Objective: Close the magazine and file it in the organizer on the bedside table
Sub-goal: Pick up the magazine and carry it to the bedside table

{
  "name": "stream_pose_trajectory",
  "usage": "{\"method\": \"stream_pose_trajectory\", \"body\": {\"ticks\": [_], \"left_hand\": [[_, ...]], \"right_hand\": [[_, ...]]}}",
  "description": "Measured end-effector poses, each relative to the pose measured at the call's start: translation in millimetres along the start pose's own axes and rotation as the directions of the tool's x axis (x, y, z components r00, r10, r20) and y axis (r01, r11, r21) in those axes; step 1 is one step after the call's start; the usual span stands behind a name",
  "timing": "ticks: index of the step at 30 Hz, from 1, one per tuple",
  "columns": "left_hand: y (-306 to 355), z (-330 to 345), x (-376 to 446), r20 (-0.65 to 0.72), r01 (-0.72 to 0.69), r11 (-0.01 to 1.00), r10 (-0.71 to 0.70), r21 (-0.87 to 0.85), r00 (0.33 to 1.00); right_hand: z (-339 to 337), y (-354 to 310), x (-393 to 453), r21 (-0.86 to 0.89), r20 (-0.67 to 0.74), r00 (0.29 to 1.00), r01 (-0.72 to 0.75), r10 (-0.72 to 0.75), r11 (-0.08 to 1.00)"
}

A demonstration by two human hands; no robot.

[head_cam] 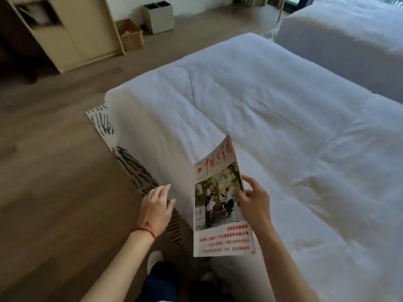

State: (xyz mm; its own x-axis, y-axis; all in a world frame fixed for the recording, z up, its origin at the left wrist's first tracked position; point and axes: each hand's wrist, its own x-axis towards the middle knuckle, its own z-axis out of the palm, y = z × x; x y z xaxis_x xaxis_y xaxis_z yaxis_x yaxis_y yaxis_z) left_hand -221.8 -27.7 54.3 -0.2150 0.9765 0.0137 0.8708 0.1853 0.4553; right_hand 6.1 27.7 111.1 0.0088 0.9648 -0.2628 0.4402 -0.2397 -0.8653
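Note:
The magazine (218,205) is closed, its white cover with red lettering and a photo facing up. It hangs in the air over the near corner of the white bed (272,118). My right hand (253,199) grips it by its right edge, thumb on the cover. To the left of the magazine, my left hand (156,207) hovers apart from it with fingers spread and nothing in it; a red string circles its wrist. No organizer or bedside table shows in this view.
A black-and-white patterned rug (128,162) lies along the bed's left side on the wooden floor (48,171). A wooden cabinet (69,35), a wicker basket (130,34) and a white bin (159,16) stand at the back. A second bed (349,40) is at right.

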Motion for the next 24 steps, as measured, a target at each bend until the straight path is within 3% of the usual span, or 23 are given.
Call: {"method": "stream_pose_trajectory", "body": {"ticks": [10,16,24], "left_hand": [[-161,-87,-10,-0.031,0.190,0.964,-0.187,0.188,0.982],[-261,-124,-6,-0.048,0.380,0.923,-0.378,0.053,0.925],[-348,-157,1,-0.171,0.474,0.880,-0.470,-0.019,0.866]], "right_hand": [[151,-84,20,-0.227,0.217,0.974,0.118,-0.068,0.967],[253,-126,42,-0.312,0.323,0.939,0.222,-0.116,0.924],[352,-173,73,-0.350,0.406,0.901,0.310,-0.156,0.884]]}}
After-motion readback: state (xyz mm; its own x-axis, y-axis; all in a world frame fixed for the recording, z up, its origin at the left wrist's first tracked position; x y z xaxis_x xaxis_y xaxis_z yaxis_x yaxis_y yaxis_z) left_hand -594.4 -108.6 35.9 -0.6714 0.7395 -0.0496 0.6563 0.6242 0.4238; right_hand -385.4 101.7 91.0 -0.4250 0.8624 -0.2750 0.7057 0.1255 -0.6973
